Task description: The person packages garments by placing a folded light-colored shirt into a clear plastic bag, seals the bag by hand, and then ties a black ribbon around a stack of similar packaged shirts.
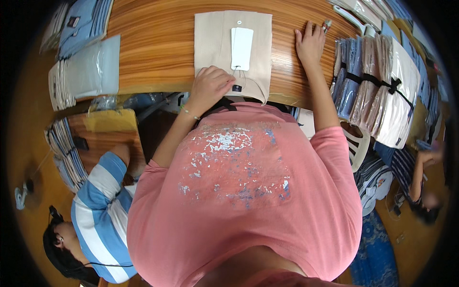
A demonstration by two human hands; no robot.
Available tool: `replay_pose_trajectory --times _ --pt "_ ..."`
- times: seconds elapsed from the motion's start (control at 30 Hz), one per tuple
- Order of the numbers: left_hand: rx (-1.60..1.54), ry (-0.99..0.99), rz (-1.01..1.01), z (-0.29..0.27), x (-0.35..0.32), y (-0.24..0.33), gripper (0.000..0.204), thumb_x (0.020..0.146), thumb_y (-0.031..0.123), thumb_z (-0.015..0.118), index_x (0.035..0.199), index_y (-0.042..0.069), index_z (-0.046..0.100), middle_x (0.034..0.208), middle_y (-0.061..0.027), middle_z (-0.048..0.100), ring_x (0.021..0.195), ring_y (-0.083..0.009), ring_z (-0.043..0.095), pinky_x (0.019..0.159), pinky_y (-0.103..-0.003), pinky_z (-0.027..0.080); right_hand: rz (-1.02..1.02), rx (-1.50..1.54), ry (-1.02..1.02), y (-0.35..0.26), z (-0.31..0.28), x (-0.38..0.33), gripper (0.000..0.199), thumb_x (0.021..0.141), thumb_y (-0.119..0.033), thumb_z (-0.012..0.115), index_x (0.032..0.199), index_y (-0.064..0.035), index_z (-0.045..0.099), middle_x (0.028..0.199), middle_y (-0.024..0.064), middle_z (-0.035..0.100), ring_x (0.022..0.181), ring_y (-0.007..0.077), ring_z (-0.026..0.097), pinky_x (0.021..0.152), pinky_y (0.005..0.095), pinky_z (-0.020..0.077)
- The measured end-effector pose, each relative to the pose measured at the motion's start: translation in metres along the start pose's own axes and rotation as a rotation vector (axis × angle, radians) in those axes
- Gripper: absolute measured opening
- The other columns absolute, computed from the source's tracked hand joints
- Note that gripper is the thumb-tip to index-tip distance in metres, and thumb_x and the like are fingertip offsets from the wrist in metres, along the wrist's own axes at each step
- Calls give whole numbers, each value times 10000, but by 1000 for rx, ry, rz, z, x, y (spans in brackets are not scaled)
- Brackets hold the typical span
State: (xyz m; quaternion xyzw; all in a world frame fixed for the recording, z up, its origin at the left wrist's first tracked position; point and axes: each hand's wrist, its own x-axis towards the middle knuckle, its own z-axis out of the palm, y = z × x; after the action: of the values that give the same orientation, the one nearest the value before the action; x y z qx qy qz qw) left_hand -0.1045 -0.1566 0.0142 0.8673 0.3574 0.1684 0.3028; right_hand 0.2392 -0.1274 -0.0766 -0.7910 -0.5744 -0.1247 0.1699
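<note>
A folded beige garment (pixel 210 40) lies on the wooden table in front of me, a button on its far part. On top of it rests a blank white hang tag (pixel 242 48), its dark string running toward the small dark neck label (pixel 237 88). My left hand (pixel 210 86) lies over the garment's near left side, fingers loosely bent beside the string, with nothing visible in them. To the right of the garment, my right hand (pixel 311 45) is spread flat on the table. Near its fingertips is a small red-and-silver object (pixel 326 25) whose kind I cannot make out.
Bagged folded garments tied with black bands (pixel 377 86) stand at the right, a white-handled tool (pixel 351 18) beyond them. More bagged garments (pixel 83 71) are stacked at the left. A person in a blue-and-white striped shirt (pixel 103 210) sits at the lower left.
</note>
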Motion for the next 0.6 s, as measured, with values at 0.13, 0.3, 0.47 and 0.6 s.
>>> replay_pose_trajectory --times 0.13,0.3,0.47,0.6 --pt "164 70 -138 21 -23 14 220 718 297 706 830 116 655 873 21 595 896 -197 503 802 -322 354 27 30 11 7 9 -9 626 883 -444 466 1315 1 380 1329 273 378 1256 405 329 1037 529 245" --pt "144 191 -262 47 -36 22 179 721 288 702 801 135 656 853 31 597 902 -190 490 818 -335 329 14 60 -118 -3 -19 1 420 835 -332 586 1095 -5 543 1026 213 544 999 378 490 832 528 379" --pt "184 254 -250 49 -38 27 121 724 239 690 746 126 654 791 31 587 859 -188 495 797 -341 321 -17 258 -106 -1 -25 -5 281 834 -234 601 1009 -15 582 897 223 550 873 380 524 764 463 419" --pt "183 275 -284 50 -53 26 114 732 221 685 780 124 649 808 24 581 858 -191 497 793 -333 323 -120 880 -479 -60 -106 -47 254 860 -115 556 1074 8 500 962 223 581 897 372 564 763 405 450"
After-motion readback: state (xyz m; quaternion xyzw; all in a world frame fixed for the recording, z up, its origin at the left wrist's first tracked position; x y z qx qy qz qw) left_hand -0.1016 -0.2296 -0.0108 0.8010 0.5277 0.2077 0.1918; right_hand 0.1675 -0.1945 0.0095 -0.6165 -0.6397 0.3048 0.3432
